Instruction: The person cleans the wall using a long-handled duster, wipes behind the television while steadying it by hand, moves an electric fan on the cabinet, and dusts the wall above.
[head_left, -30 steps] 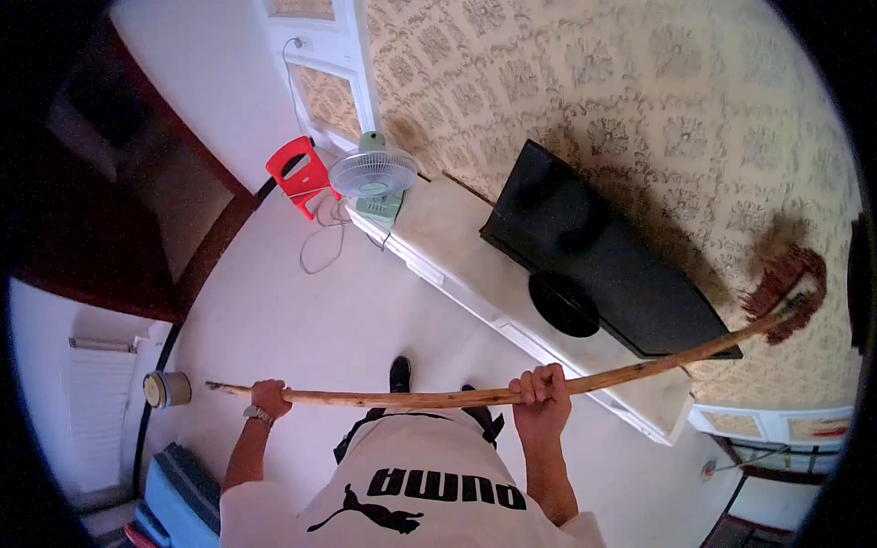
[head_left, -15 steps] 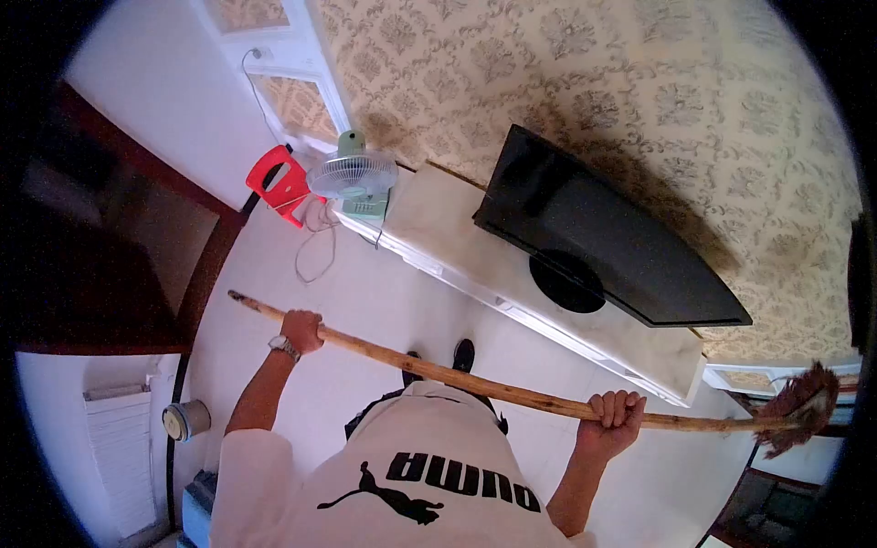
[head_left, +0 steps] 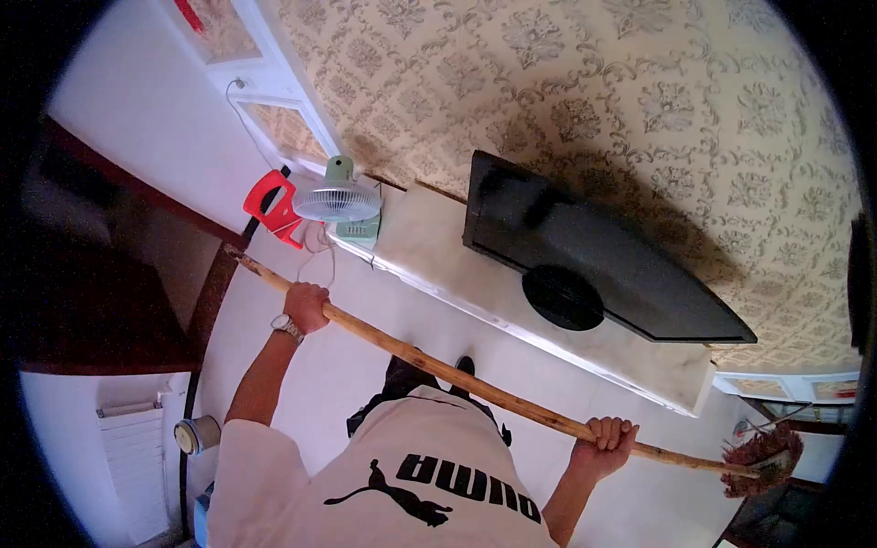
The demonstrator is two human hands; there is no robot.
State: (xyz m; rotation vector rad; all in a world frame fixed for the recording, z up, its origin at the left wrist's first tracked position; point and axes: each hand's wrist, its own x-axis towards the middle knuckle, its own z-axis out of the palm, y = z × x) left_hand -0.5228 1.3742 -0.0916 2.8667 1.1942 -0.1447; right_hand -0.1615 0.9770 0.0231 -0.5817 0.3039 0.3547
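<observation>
A long wooden-handled broom (head_left: 457, 377) stretches across my front, tilted down to the right. Its reddish-brown, shaggy head (head_left: 766, 457) is at the far right. My left hand (head_left: 307, 307), with a watch on the wrist, is closed around the handle near its dark upper-left end. Toward the broom head, my right hand (head_left: 605, 446) grips the same handle, fingers wrapped over it. The handle passes in front of my white shirt and above my dark shoes.
A long white cabinet (head_left: 429, 215) runs along the patterned wall, with a television (head_left: 594, 251) on it. A green fan (head_left: 340, 201) stands at its left end beside a red chair (head_left: 272, 208). A round can-like container (head_left: 196, 436) and a radiator (head_left: 132, 457) are at left.
The broom has tilted more: its left end has risen and its shaggy head has dropped and shifted left. Both hands keep their hold. The room view has shifted slightly downward.
</observation>
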